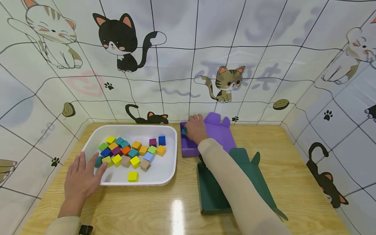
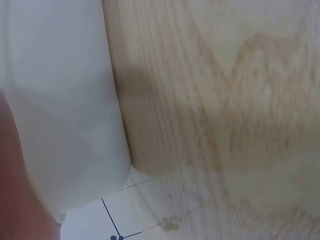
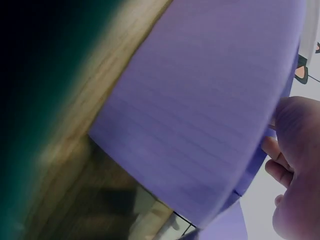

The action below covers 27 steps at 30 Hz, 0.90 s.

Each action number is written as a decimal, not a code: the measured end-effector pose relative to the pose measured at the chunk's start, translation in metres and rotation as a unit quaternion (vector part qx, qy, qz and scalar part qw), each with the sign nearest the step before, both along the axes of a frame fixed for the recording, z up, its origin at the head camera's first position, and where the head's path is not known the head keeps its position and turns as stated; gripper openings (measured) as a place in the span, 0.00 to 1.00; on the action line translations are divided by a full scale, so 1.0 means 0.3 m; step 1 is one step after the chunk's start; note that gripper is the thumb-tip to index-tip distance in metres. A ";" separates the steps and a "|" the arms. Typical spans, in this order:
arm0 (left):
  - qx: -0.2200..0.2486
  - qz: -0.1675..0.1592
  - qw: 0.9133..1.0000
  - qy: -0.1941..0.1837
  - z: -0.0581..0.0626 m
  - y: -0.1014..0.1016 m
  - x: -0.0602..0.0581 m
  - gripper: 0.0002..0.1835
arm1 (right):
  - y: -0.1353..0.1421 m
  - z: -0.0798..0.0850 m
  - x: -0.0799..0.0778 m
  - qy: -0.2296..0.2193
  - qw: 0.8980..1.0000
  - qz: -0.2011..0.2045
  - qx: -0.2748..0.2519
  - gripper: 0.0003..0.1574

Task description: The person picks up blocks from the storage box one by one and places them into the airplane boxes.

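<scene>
My left hand [image 1: 82,179] lies over the near left corner of a white tray [image 1: 170,173], fingers spread, thumb inside the rim beside a lime cube [image 1: 107,161]. Several small coloured cubes sit in the tray, among them a yellow cube [image 1: 133,176] apart at the front. My right hand [image 1: 196,129] reaches into an open purple box [image 1: 189,150]; its fingers [image 3: 278,172] look curled in the right wrist view. A teal cube [image 1: 184,131] shows at the hand's left edge, against the box's left side. I cannot tell whether that hand holds it.
A dark green box [image 1: 214,199] with its lid [image 1: 258,179] folded open stands in front of the purple one, under my right forearm. The purple lid [image 1: 221,135] lies open to the right. Cat-printed sheeting [image 1: 176,65] surrounds the wooden table [image 1: 293,182].
</scene>
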<state>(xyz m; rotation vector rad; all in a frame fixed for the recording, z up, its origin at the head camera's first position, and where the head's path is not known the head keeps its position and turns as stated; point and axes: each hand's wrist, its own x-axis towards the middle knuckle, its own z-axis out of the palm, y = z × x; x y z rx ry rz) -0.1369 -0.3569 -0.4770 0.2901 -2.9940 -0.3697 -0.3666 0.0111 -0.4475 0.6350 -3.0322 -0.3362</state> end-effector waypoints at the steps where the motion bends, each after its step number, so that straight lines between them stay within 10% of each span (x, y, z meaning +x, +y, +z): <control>1: 0.001 0.000 1.000 -0.001 0.002 0.001 0.000 0.41 | 0.001 -0.003 0.001 0.003 1.000 0.000 -0.001 0.17; 27: 0.004 -0.009 1.000 0.006 0.004 0.003 0.006 0.41 | 0.008 0.027 0.019 0.029 0.999 0.021 -0.026 0.18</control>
